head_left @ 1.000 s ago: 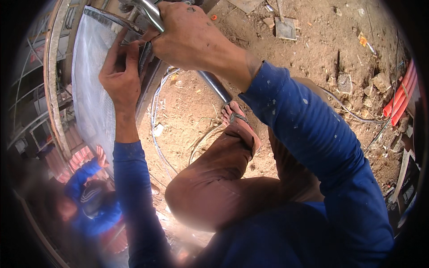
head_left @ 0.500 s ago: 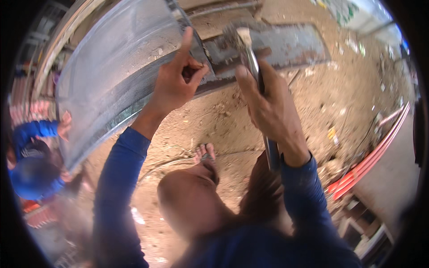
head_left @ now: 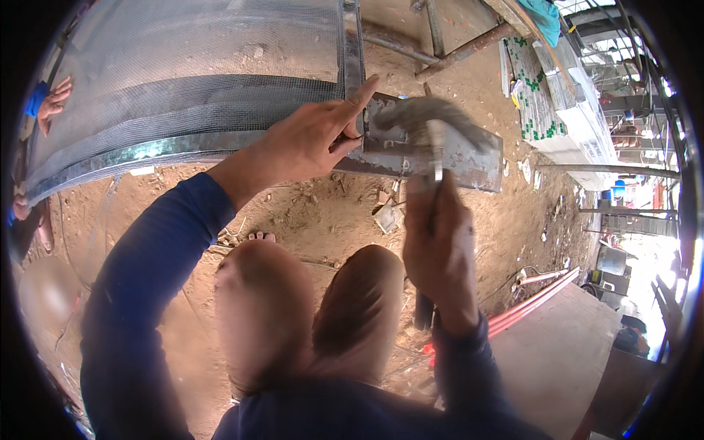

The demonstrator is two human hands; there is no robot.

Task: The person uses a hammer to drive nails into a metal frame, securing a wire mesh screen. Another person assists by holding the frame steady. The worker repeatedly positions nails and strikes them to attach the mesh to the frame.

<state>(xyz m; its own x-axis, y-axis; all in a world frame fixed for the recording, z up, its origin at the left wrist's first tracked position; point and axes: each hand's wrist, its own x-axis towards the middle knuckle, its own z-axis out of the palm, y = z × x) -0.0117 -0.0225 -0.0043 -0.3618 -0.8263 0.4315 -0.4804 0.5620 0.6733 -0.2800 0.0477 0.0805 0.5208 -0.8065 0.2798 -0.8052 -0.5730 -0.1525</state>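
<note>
A claw hammer (head_left: 435, 139) is gripped by its shaft in my right hand (head_left: 441, 246), its head blurred by motion above a worn grey-brown board (head_left: 462, 158). My left hand (head_left: 319, 139) lies at the corner of a metal-framed mesh panel (head_left: 198, 92). Its index finger stretches out over the metal frame (head_left: 354, 55), while thumb and curled fingers pinch together beside the board; anything between them is too small to make out. The panel's near edge is a shiny metal strip (head_left: 158, 149).
Another person's hand (head_left: 55, 106) holds the panel's far-left edge. Rusty pipes (head_left: 466, 51) stand behind the board. Red-orange pipes (head_left: 532, 304) lie beside a flat grey sheet (head_left: 554, 345) at right. Stacked white panels (head_left: 579, 121) lie back right, and loose debris covers the dirt ground (head_left: 308, 213).
The view has swung, bringing more of the right side in. The hammer's head has turned and now blurs over the board. My left hand keeps its pinch near the panel's corner.
</note>
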